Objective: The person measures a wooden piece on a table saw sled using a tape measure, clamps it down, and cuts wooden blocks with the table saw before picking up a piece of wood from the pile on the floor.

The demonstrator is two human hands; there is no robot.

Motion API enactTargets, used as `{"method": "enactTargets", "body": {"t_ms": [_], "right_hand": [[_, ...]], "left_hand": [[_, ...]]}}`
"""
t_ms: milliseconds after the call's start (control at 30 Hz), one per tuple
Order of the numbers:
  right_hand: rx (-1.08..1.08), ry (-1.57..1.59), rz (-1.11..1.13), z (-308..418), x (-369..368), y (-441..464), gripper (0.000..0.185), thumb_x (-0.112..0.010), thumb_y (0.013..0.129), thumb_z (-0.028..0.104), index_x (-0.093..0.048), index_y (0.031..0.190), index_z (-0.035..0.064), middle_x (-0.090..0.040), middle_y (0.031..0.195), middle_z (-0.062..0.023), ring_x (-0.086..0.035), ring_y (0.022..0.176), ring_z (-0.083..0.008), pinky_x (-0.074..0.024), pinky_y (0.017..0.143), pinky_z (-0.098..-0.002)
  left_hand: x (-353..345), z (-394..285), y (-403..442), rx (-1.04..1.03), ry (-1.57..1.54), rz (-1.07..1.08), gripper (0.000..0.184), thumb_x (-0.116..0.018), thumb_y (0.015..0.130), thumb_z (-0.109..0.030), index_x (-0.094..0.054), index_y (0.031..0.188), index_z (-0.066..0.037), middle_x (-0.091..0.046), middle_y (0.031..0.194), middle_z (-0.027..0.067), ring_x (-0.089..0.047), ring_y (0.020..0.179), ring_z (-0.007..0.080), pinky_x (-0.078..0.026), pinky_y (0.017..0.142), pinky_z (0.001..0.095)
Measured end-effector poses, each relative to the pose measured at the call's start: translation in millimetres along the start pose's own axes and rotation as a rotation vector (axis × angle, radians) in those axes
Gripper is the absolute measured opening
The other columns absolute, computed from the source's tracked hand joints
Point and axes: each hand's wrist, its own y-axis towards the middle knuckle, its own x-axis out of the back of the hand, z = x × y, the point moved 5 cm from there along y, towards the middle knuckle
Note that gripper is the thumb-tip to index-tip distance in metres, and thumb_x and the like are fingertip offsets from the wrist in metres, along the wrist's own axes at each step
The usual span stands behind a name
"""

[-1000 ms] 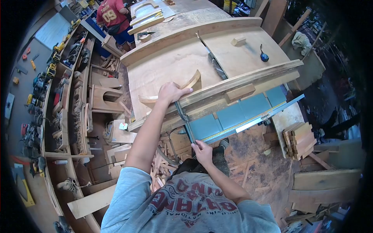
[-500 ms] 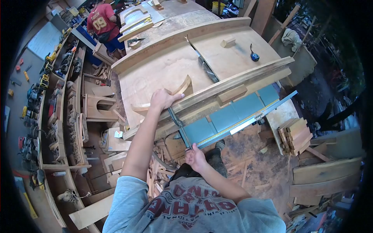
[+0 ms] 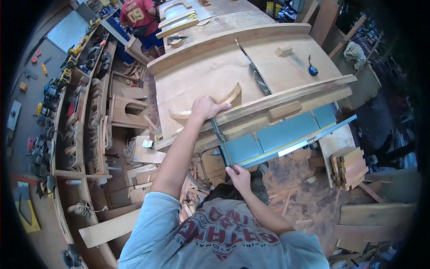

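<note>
On the plywood sled (image 3: 201,74), a curved piece of wood (image 3: 233,95) rests against the thick front fence (image 3: 309,89). My left hand (image 3: 208,108) is closed over the middle of this curve, thumb lying toward the fence. A dark bar clamp (image 3: 218,131) runs from beneath that hand, over the fence and down toward me. At its lower end my right hand (image 3: 240,179) pinches the clamp's handle, close to the teal table saw's front rail. The clamp's upper jaw is hidden by my left hand.
Behind the slot's dark blade guard (image 3: 260,80) lie a wood block (image 3: 283,51) and a blue tape measure (image 3: 312,70). Stacked wood pieces (image 3: 349,166) stand right. Power tools line the left shelf (image 3: 58,89). A person in red (image 3: 136,15) stands at the back. Offcuts litter the floor.
The whole view has shifted, so the scene sits farther right. My right hand has turned at the clamp's handle, from palm showing to back showing. My left hand stays on the curved piece.
</note>
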Motion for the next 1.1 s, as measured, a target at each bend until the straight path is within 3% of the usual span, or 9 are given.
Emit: {"method": "enactTargets", "body": {"t_ms": [33, 200, 267, 300, 400, 467, 800, 900, 1100], "right_hand": [[0.111, -0.118, -0.018, 4, 0, 3, 0.036, -0.08, 0.094, 0.031, -0.076, 0.104, -0.0032, -0.073, 0.077, -0.0134, -0.071, 0.068, -0.0198, -0.0558, 0.067, -0.0368], [0.135, -0.259, 0.028, -13, -5, 5, 0.026, -0.071, 0.102, 0.025, -0.075, 0.106, -0.0003, -0.073, 0.082, -0.0114, -0.07, 0.075, -0.0137, -0.0543, 0.072, -0.0329], [0.371, -0.232, -0.12, -4, -3, 2, 0.024, -0.068, 0.102, 0.023, -0.072, 0.099, -0.0005, -0.069, 0.082, -0.0176, -0.069, 0.076, -0.0355, -0.0531, 0.071, -0.0428], [0.373, -0.232, -0.116, -5, -7, 1, 0.024, -0.068, 0.102, 0.023, -0.072, 0.099, -0.0005, -0.069, 0.082, -0.0176, -0.069, 0.076, -0.0355, -0.0531, 0.071, -0.0428], [0.252, -0.011, -0.105, -34, -13, 7, 0.023, -0.067, 0.104, 0.023, -0.073, 0.106, 0.0007, -0.068, 0.082, -0.016, -0.068, 0.075, -0.0295, -0.0525, 0.072, -0.0407], [0.092, 0.061, 0.013, -50, -18, 9, 0.023, -0.064, 0.109, 0.02, -0.072, 0.117, -0.0004, -0.074, 0.095, -0.0046, -0.071, 0.092, -0.0126, -0.0582, 0.08, -0.0291], [0.101, 0.361, 0.021, -31, -8, 4, 0.029, -0.068, 0.106, 0.015, -0.069, 0.126, -0.0053, -0.075, 0.108, -0.0064, -0.071, 0.097, -0.0115, -0.0577, 0.087, -0.0275], [0.056, 0.374, 0.041, -24, -7, 3, 0.029, -0.069, 0.105, 0.013, -0.069, 0.126, -0.0063, -0.075, 0.107, -0.0052, -0.07, 0.098, -0.0104, -0.0562, 0.089, -0.026], [0.121, 0.096, -0.095, -20, -2, 1, 0.031, -0.07, 0.104, 0.024, -0.074, 0.118, -0.0036, -0.064, 0.077, 0.0036, -0.053, 0.072, -0.0046, -0.0457, 0.065, -0.0257]], "left_hand": [[1, -1, -2, 0.01, 0.0, 0.001, 0.082, -0.068, 0.077, -0.083, -0.085, 0.094, -0.005, -0.078, 0.085, 0.0226, -0.076, 0.089, 0.0356, -0.057, 0.088, 0.0474], [0, 0, 0, 0.021, -0.046, -0.008, 0.084, -0.071, 0.073, -0.084, -0.084, 0.087, -0.002, -0.078, 0.086, 0.0234, -0.076, 0.089, 0.0369, -0.058, 0.089, 0.0466], [3, -3, -3, 0.034, -0.038, 0.002, 0.084, -0.071, 0.073, -0.084, -0.084, 0.087, -0.002, -0.078, 0.086, 0.0236, -0.077, 0.09, 0.0369, -0.058, 0.089, 0.0467], [6, -3, -4, 0.047, -0.028, 0.012, 0.084, -0.072, 0.073, -0.083, -0.084, 0.088, -0.002, -0.078, 0.086, 0.0237, -0.077, 0.09, 0.0369, -0.059, 0.089, 0.0468], [8, -4, -6, 0.044, -0.061, 0.003, 0.084, -0.072, 0.072, -0.083, -0.084, 0.088, -0.002, -0.078, 0.087, 0.0238, -0.077, 0.09, 0.037, -0.059, 0.089, 0.0471], [7, -3, -6, 0.056, -0.042, 0.014, 0.082, -0.071, 0.074, -0.082, -0.084, 0.09, -0.003, -0.078, 0.086, 0.0229, -0.077, 0.09, 0.0364, -0.058, 0.09, 0.0466], [7, -5, -6, 0.044, -0.019, 0.032, 0.081, -0.07, 0.075, -0.081, -0.085, 0.092, -0.003, -0.078, 0.086, 0.0227, -0.076, 0.092, 0.0366, -0.057, 0.092, 0.0464], [8, -6, -5, 0.033, 0.0, 0.023, 0.081, -0.07, 0.075, -0.081, -0.085, 0.093, -0.003, -0.078, 0.088, 0.0229, -0.076, 0.093, 0.0367, -0.057, 0.092, 0.0463], [4, -3, -3, 0.018, -0.018, -0.005, 0.088, -0.068, 0.073, -0.087, -0.084, 0.087, -0.001, -0.078, 0.089, 0.0228, -0.076, 0.094, 0.0368, -0.057, 0.093, 0.0458]]}}
